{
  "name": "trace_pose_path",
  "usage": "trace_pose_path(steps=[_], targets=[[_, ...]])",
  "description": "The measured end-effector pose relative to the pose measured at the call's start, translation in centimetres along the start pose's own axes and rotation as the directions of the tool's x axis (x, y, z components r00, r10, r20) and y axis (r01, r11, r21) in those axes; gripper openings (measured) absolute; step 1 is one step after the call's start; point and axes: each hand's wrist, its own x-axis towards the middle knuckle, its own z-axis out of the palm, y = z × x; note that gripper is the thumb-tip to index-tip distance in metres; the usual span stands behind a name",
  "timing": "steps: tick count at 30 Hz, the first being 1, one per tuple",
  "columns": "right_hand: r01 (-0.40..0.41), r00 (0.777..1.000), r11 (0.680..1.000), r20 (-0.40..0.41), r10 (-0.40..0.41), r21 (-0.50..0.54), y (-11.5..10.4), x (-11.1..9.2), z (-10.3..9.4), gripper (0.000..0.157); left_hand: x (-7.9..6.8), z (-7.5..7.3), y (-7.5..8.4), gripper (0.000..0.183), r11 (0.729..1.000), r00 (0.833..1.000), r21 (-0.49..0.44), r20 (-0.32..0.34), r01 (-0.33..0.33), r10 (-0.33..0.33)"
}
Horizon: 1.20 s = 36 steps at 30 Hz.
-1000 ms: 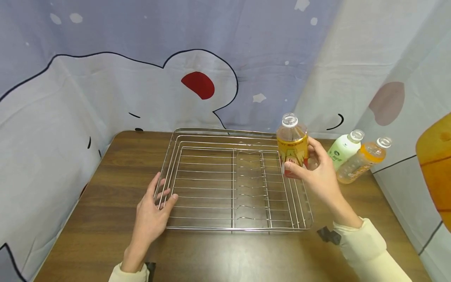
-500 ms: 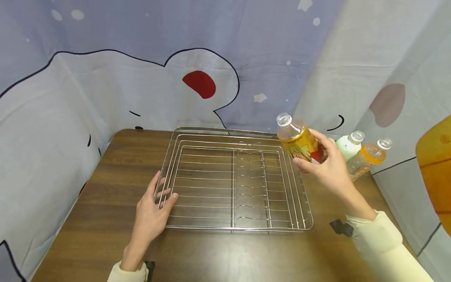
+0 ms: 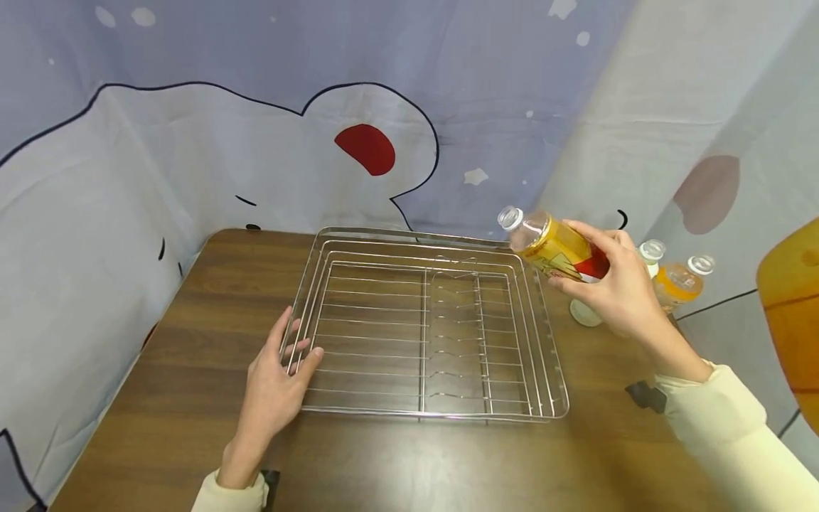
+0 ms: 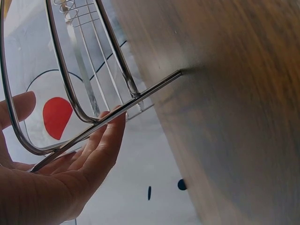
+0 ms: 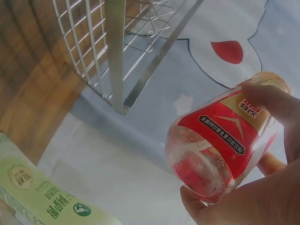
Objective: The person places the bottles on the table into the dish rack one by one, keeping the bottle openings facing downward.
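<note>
My right hand (image 3: pixel 621 284) grips a clear plastic drink bottle (image 3: pixel 553 249) with a yellow and red label, above the right rear corner of a metal wire dish rack (image 3: pixel 422 414). The bottle is tilted, its capless mouth pointing up and left; its base, in the right wrist view, looks clear with a few droplets. My left hand (image 3: pixel 271 387) holds the rack's left side, thumb inside and fingers (image 4: pixel 105 145) along the outside of the wires. The rack stands on the wooden table with nothing in its wire slots.
A pale green bottle (image 5: pixel 47 192) and an orange-topped clear bottle (image 3: pixel 680 281) stand at the right rear, partly hidden behind my right hand. A patterned curtain (image 3: pixel 256 156) hangs along the table's back and sides. An orange shape (image 3: pixel 793 299) shows at the right edge.
My right hand has moved right with the drink bottle and tipped it from nearly upright to strongly slanted. It now covers more of the two other bottles. My left hand and the rack stay put.
</note>
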Motion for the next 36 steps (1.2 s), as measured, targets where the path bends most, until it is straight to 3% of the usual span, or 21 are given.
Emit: trace_pose_path(steps=[21,36], targets=[[0.144,0.988,0.968,0.081,-0.130,-0.206,1.8,2.4,-0.1,0.087,0.1,0.0,0.1,0.084,1.000,1.000,0.013,0.001,0.005,-0.005],[0.214,0.967,0.927,0.203,-0.156,-0.307,0.4,4.4,-0.5,0.083,0.2,0.1,0.0,0.084,1.000,1.000,-0.010,-0.001,0.012,-0.012]])
